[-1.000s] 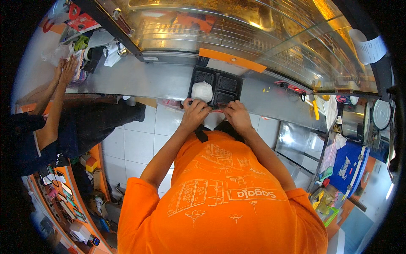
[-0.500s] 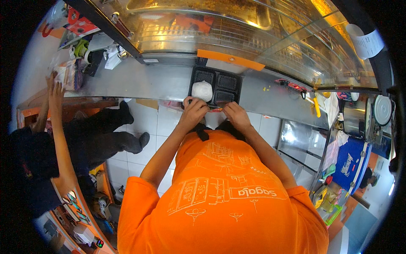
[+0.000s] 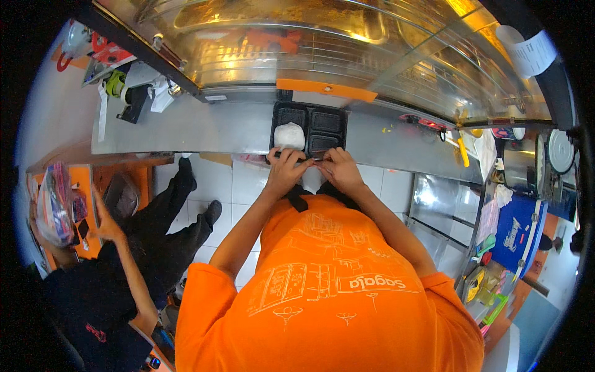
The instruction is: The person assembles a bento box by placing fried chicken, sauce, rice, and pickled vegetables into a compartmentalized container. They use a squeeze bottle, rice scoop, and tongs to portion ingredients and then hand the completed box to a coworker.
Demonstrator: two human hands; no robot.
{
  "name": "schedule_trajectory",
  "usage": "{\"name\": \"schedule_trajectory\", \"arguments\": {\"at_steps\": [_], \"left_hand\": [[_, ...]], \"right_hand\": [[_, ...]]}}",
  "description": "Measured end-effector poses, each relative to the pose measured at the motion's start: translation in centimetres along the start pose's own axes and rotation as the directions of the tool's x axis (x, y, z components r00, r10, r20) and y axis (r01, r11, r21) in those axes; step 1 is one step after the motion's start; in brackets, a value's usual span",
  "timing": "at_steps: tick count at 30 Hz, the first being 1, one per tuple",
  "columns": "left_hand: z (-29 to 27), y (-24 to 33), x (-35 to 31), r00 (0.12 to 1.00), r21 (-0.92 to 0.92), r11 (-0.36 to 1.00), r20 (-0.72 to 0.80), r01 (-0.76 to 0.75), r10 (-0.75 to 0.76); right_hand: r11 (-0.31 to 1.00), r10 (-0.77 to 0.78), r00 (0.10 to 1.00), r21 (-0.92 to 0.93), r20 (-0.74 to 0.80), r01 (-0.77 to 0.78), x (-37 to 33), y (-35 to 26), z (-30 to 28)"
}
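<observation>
A black compartment tray (image 3: pixel 340 111) rests on the steel counter, against the glass case. In its left compartment sits a rounded white bundle (image 3: pixel 289 136); whether it is wrapped in paper I cannot tell. At the tray's near edge, my left hand (image 3: pixel 286 172) and my right hand (image 3: pixel 341 170) meet with fingertips bent inward. Between them they pinch a small reddish packet-like thing (image 3: pixel 317 162), mostly hidden by fingers. The left hand's outer fingers lie close to the tray's near left corner.
A lit glass display case (image 3: pixel 260 56) borders the far side of the steel counter (image 3: pixel 192 127). Yellow-handled tool (image 3: pixel 463 152) and a red device (image 3: pixel 423 123) lie to the right. At left, a person in dark clothes (image 3: pixel 99 291) holds a clear plastic bag (image 3: pixel 56 204).
My right hand has come closer to my left, narrowing the gap over the small reddish thing. The person at left has drawn back from the counter with the bag in hand.
</observation>
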State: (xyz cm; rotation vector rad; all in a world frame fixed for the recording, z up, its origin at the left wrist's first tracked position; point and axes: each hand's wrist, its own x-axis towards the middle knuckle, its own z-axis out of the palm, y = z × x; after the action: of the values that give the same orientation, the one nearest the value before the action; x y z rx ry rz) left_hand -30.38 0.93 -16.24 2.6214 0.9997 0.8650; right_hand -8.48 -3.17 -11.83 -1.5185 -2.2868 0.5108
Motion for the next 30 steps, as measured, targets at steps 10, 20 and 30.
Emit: {"name": "schedule_trajectory", "arguments": {"at_steps": [10, 20, 30], "left_hand": [[-0.7, 3.3, 2.6, 0.988, 0.037, 0.987, -0.011, 0.154, -0.154], [2.4, 4.3, 8.0, 0.766, 0.180, 0.966, 0.589, 0.185, -0.257], [0.6, 15.5, 11.8, 0.978, -0.011, 0.986, 0.132, 0.165, -0.162]], "right_hand": [[0.986, 0.160, 0.986, 0.057, -0.050, -0.157, -3.5, -0.6, -4.0], [0.891, 0.446, 0.851, 0.224, -0.277, -0.394, -13.3, 5.5, -6.9], [0.570, 0.819, 0.395, 0.516, -0.416, -0.639, -40.7, 11.7, -10.7]]}}
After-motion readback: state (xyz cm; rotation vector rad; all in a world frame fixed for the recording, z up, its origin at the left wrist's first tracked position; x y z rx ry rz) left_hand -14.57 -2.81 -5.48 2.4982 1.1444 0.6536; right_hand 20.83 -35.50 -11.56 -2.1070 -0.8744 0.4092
